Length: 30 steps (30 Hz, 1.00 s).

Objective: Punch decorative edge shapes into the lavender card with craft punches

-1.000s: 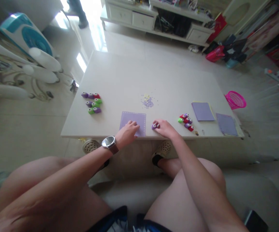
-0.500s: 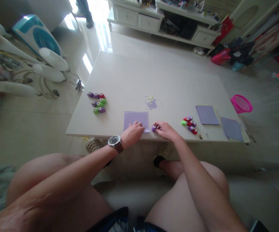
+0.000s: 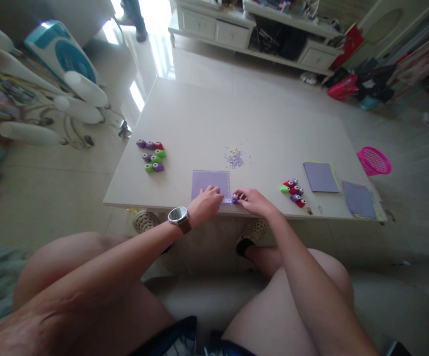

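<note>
A purple sheet of paper lies at the table's front edge, with small cut-outs along its top and right borders. My left hand, a watch on its wrist, rests on the sheet's lower part with fingers spread over it. Just to the right, my right hand grips a small purple craft punch at the sheet's lower right corner. Whether the paper sits inside the punch's slot is too small to tell. Beyond the sheet is a pile of purple and yellow paper bits.
Red, green and purple craft punches stand in rows at the left; another group of punches is on the right. Farther right lie a purple paper stack and more sheets. A pink basket stands beyond the table's right edge.
The purple punch in my right hand has moved slightly left, up against the sheet's right edge. My left hand stays on the paper. The whole view has shifted a little.
</note>
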Motion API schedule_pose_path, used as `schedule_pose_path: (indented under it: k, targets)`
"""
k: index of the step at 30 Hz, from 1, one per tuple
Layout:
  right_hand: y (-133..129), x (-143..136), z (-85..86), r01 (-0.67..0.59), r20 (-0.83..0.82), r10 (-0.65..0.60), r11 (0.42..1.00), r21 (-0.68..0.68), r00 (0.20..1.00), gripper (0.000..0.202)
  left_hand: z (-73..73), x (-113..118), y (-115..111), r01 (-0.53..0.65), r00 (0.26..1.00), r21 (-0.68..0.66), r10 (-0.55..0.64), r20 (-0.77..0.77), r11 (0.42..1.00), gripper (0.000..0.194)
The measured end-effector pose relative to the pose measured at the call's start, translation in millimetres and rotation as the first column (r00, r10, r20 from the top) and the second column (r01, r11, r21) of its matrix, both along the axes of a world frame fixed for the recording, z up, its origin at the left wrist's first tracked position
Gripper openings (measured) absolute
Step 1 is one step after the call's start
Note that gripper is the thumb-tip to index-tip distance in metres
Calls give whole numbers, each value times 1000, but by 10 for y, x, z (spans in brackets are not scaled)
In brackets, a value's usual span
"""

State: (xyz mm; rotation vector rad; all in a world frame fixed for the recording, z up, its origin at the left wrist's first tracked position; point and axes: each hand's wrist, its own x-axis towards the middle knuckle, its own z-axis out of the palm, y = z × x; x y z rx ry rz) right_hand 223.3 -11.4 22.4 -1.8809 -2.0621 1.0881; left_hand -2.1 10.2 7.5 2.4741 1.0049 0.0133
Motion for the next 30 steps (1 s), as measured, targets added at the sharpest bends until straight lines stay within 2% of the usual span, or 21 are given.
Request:
schedule_pose_path:
  k: [9, 30]
  targets:
    - [-3, 24, -44, -15, -13, 15, 1000, 14, 1000, 28, 29, -1, 2, -13, 1000, -24, 14, 3, 1000, 26]
    - [-6, -8, -11, -14, -23, 14, 1000, 7, 1000, 28, 35, 15, -3, 7, 1000, 2, -7, -24, 1000, 26]
